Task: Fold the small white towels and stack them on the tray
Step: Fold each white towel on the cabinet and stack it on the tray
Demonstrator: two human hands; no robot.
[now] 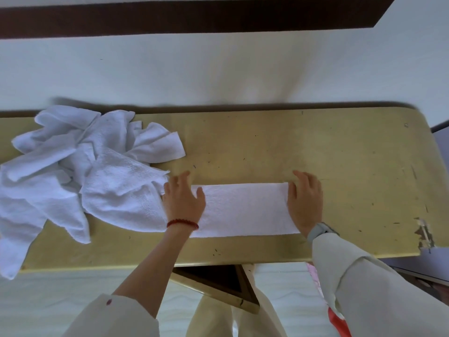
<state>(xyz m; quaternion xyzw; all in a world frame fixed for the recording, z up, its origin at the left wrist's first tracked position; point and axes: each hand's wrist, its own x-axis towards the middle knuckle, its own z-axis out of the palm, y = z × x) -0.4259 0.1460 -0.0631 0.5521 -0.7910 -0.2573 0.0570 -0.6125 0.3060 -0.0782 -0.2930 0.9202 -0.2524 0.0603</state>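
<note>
A small white towel, folded into a long flat strip, lies across the near half of the yellow table, running left to right just ahead of the table's front edge. Your left hand rests palm-down on the strip's left end, fingers loosely spread and flat, thumb lying out over the cloth; it pinches nothing. Your right hand presses flat on the strip's right end, fingers close together and pointing away from you, the fingertips reaching past the towel's far edge onto bare tabletop. A red bead bracelet circles your left wrist, and a grey watch sits on your right wrist at the cuff of a pale sleeve. Just left of the strip, touching your left hand, a heap of unfolded white towels sprawls over the table's left part, one corner hanging off the front edge. The table's right front corner shows chipped paint. Beyond the table a white wall rises to a dark brown band.
</note>
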